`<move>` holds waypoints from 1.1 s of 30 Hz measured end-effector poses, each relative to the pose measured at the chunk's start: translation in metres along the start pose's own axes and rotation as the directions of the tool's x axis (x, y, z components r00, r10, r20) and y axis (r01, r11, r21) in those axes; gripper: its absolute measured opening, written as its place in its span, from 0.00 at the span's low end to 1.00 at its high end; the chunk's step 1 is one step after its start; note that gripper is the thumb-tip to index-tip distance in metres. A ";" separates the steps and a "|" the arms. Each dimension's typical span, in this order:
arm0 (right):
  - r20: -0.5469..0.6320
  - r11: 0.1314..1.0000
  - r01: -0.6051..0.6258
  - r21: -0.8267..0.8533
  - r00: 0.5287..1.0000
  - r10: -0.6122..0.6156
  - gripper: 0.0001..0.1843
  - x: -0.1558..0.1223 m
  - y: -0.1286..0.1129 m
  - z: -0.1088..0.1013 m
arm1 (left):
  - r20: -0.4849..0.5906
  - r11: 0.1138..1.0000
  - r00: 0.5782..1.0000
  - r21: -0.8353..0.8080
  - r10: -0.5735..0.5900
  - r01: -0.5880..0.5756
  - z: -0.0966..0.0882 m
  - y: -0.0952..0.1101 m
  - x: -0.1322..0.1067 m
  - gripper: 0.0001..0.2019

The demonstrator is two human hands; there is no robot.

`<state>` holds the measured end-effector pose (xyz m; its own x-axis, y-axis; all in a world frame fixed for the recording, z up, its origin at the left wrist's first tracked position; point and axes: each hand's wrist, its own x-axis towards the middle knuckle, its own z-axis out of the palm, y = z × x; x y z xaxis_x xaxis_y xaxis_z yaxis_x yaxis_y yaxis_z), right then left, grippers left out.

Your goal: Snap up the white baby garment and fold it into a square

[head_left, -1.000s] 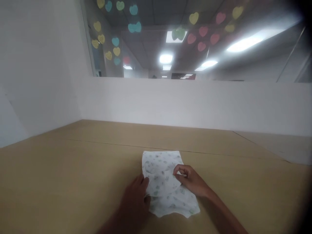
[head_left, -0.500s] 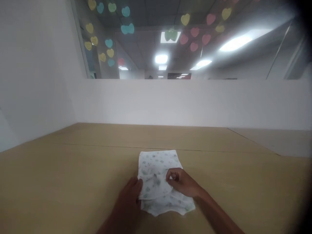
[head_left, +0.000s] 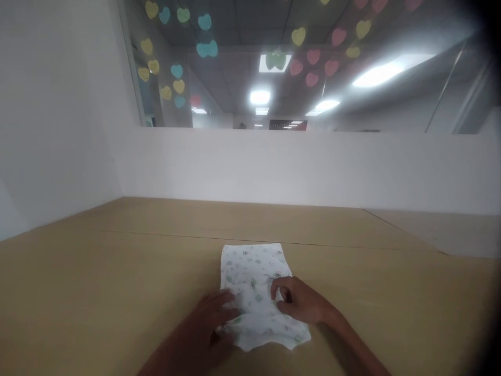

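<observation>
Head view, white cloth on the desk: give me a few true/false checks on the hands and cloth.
1. A white cloth printed with small green motifs lies on the tan tabletop. True.
2. The right hand rests on the cloth with its fingers curled. True.
3. The left hand lifts the cloth clear of the table. False: the left hand lies over the cloth's near left part, and the cloth stays down.
4. The cloth is balled up. False: it lies flat.
</observation>
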<state>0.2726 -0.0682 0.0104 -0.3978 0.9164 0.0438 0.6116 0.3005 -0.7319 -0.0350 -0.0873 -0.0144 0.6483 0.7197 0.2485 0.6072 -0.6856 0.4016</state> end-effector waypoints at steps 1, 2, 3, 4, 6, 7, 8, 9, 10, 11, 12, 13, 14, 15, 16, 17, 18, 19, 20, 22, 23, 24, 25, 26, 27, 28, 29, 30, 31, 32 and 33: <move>-0.005 1.000 0.009 -0.011 1.000 -0.009 0.13 0.000 0.000 0.000 | 0.002 1.000 1.000 0.005 -0.005 0.005 -0.003 0.005 0.002 0.21; -0.011 1.000 0.012 -0.019 1.000 -0.012 0.14 0.000 0.000 0.001 | 0.006 1.000 1.000 0.013 0.000 0.000 -0.005 0.010 0.006 0.19; -0.013 1.000 0.007 -0.024 1.000 -0.007 0.16 0.000 0.001 0.001 | 0.015 1.000 1.000 0.024 0.014 -0.014 -0.008 0.014 0.011 0.16; -0.010 1.000 -0.001 -0.026 1.000 0.000 0.17 0.000 0.001 0.002 | 0.018 0.999 0.999 0.033 0.030 -0.031 -0.009 0.017 0.017 0.13; -0.005 1.000 -0.015 -0.014 1.000 0.015 0.18 0.000 0.002 0.004 | 0.013 0.997 0.998 0.027 0.067 -0.067 -0.011 0.019 0.034 0.10; -0.014 1.000 -0.014 -0.005 1.000 0.014 0.17 0.000 0.002 0.006 | 0.000 0.998 0.998 0.004 0.068 -0.068 -0.011 0.018 0.045 0.10; -0.035 1.000 -0.005 0.003 0.999 0.005 0.15 0.001 0.002 0.007 | -0.007 0.998 0.999 -0.028 0.053 -0.053 -0.011 0.014 0.055 0.11; -0.067 1.000 0.011 0.006 0.998 -0.011 0.13 0.001 0.001 0.007 | 0.007 0.998 1.000 -0.062 0.029 -0.029 -0.011 0.010 0.065 0.12; -0.102 1.000 0.030 0.008 0.994 -0.029 0.11 0.002 0.000 0.008 | 0.043 0.995 0.999 -0.095 0.009 -0.005 -0.010 0.005 0.075 0.14; -0.135 0.999 0.049 0.010 0.990 -0.047 0.11 0.003 -0.002 0.008 | 0.091 0.993 0.996 -0.122 0.000 0.011 -0.009 -0.001 0.083 0.16; -0.165 0.997 0.068 0.018 0.984 -0.064 0.11 0.003 -0.003 0.009 | 0.141 0.990 0.990 -0.139 0.003 0.016 -0.009 -0.005 0.090 0.20; -0.189 0.996 0.084 0.038 0.979 -0.076 0.11 0.004 -0.004 0.009 | 0.182 0.989 0.983 -0.149 0.016 0.012 -0.008 -0.009 0.094 0.24; -0.203 0.993 0.093 0.076 0.976 -0.076 0.12 0.005 -0.006 0.009 | 0.204 0.987 0.979 -0.158 0.024 0.008 -0.006 -0.011 0.097 0.28; -0.205 0.986 0.096 0.138 0.976 -0.067 0.11 0.006 -0.007 0.009 | 0.203 0.985 0.979 -0.170 0.017 0.018 -0.005 -0.012 0.098 0.30; -0.204 0.971 0.098 0.218 0.977 -0.053 0.11 0.007 -0.008 0.010 | 0.189 0.982 0.982 -0.185 -0.004 0.040 -0.003 -0.013 0.098 0.32; -0.205 0.945 0.103 0.310 0.978 -0.039 0.11 0.008 -0.010 0.011 | 0.175 0.976 0.984 -0.205 -0.032 0.068 0.000 -0.012 0.097 0.34; -0.210 0.906 0.108 0.410 0.977 -0.021 0.12 0.009 -0.011 0.012 | 0.164 0.966 0.985 -0.239 -0.055 0.094 0.002 -0.011 0.096 0.36; -0.218 0.849 0.111 0.516 0.976 0.005 0.15 0.011 -0.013 0.013 | 0.160 0.951 0.984 -0.286 -0.072 0.116 0.004 -0.009 0.096 0.37; -0.226 0.776 0.112 0.621 0.973 0.041 0.17 0.012 -0.015 0.015 | 0.154 0.930 0.984 -0.341 -0.088 0.137 0.006 -0.008 0.097 0.39; -0.199 0.600 0.090 0.795 0.973 0.117 0.20 0.014 -0.018 0.020 | 0.131 0.886 0.986 -0.440 -0.099 0.147 0.007 -0.006 0.101 0.33; -0.159 0.521 0.065 0.851 0.978 0.136 0.22 0.015 -0.020 0.023 | 0.120 0.863 0.990 -0.490 -0.077 0.127 0.006 -0.006 0.105 0.26; -0.125 0.474 0.044 0.880 0.982 0.140 0.24 0.016 -0.021 0.027 | 0.108 0.831 0.993 -0.549 -0.038 0.092 0.003 -0.007 0.108 0.18; -0.113 0.479 0.036 0.877 0.985 0.134 0.25 0.017 -0.021 0.031 | 0.093 0.781 0.996 -0.623 0.010 0.050 -0.002 -0.010 0.110 0.11; -0.133 0.549 0.045 0.835 0.983 0.123 0.25 0.018 -0.022 0.036 | 0.081 0.704 0.995 -0.710 0.058 0.017 -0.007 -0.013 0.111 0.08; -0.183 0.669 0.069 0.740 0.978 0.102 0.22 0.019 -0.022 0.040 | 0.076 0.602 0.993 -0.798 0.091 0.006 -0.013 -0.017 0.111 0.08; -0.255 0.806 0.102 0.582 0.965 0.062 0.19 0.020 -0.021 0.045 | 0.076 0.490 0.992 -0.872 0.102 0.017 -0.019 -0.021 0.110 0.09; -0.319 0.917 0.131 0.378 0.948 -0.003 0.15 0.020 -0.021 0.049 | 0.083 0.384 0.992 -0.922 0.091 0.042 -0.024 -0.025 0.107 0.11; -0.355 0.976 0.146 0.163 0.931 -0.080 0.11 0.021 -0.021 0.053 | 0.095 0.295 0.992 -0.953 0.078 0.068 -0.029 -0.029 0.105 0.12; -0.359 0.988 0.150 -0.024 0.922 -0.148 0.09 0.021 -0.022 0.056 | 0.104 0.224 0.993 -0.971 0.061 0.088 -0.032 -0.032 0.102 0.14; -0.339 0.975 0.146 -0.168 0.920 -0.196 0.10 0.022 -0.023 0.058 | 0.106 0.169 0.994 -0.981 0.037 0.098 -0.034 -0.034 0.100 0.16; -0.309 0.952 0.136 -0.274 0.925 -0.221 0.13 0.022 -0.024 0.060 | 0.100 0.124 0.995 -0.987 0.004 0.099 -0.035 -0.036 0.099 0.17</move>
<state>0.2078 -0.0709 -0.0120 -0.2919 0.8630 0.4123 0.7155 0.4832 -0.5046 -0.0086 0.0123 0.0262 0.6933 0.7026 0.1603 -0.3141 0.0945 0.9447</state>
